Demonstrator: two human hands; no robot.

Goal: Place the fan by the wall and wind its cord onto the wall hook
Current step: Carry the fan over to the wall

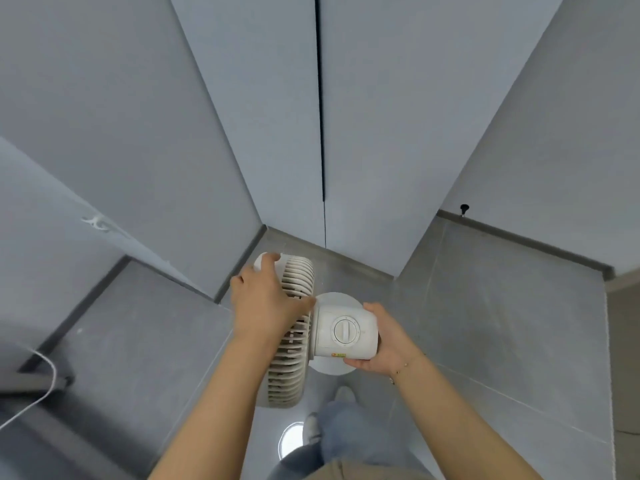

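Fan (294, 327) held up off the floor (485, 323) w/ both hands, head tipped so the grille faces left; sits mid-frame, near the corner where the grey walls (156, 133) meet, not yet set down. Left hand (263, 306) spread over the grille rim, fingers (270, 259) curled on the top edge, clamped on the fan. Right hand (384, 344) cups the motor housing w/ the dial (344, 330), fingers wrapped under and behind, also clamped on the fan. Round base (334, 301) shows behind the housing.

White cord (48, 375) trails at far left; can't tell if it's the fan's. Small white hook-like fitting (97, 223) on the left wall edge, prob. the hook; blurred.

Risks, as a guess: head pivots on its neck, so grip on the grille alone could let it swing and slip; trailing cord near the feet (311, 427) could snag or trip; setting the base down tilted could tip it; winding too tight could pull the hook off or drag the fan.
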